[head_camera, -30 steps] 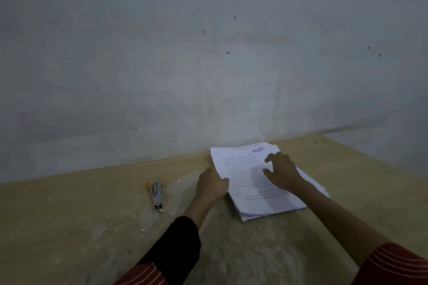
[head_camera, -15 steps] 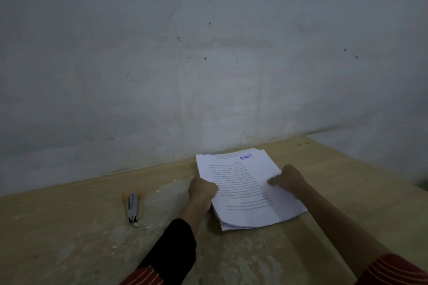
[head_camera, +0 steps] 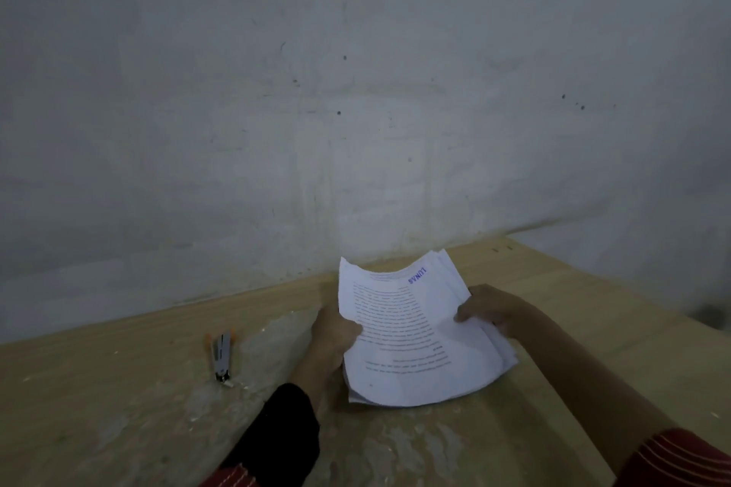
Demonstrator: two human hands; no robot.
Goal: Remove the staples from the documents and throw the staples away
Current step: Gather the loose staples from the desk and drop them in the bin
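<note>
A stack of white printed documents (head_camera: 411, 336) with a blue stamp near its far edge is held between both hands, its far end raised off the wooden table (head_camera: 118, 407). My left hand (head_camera: 336, 332) grips the stack's left edge, thumb on top. My right hand (head_camera: 494, 308) grips the right edge, fingers curled over the sheets. A metal staple remover with orange grips (head_camera: 221, 356) lies on the table to the left of my left hand, untouched. No staple is visible from here.
A bare grey wall (head_camera: 356, 111) rises directly behind the table. The table's right edge (head_camera: 652, 312) runs diagonally at the right. The tabletop in front of me has pale scuffed patches (head_camera: 395, 447) and small white flecks.
Both hands went from resting on the flat stack to gripping its side edges. The stack has been lifted and drawn nearer to me, its top sheet now bowed.
</note>
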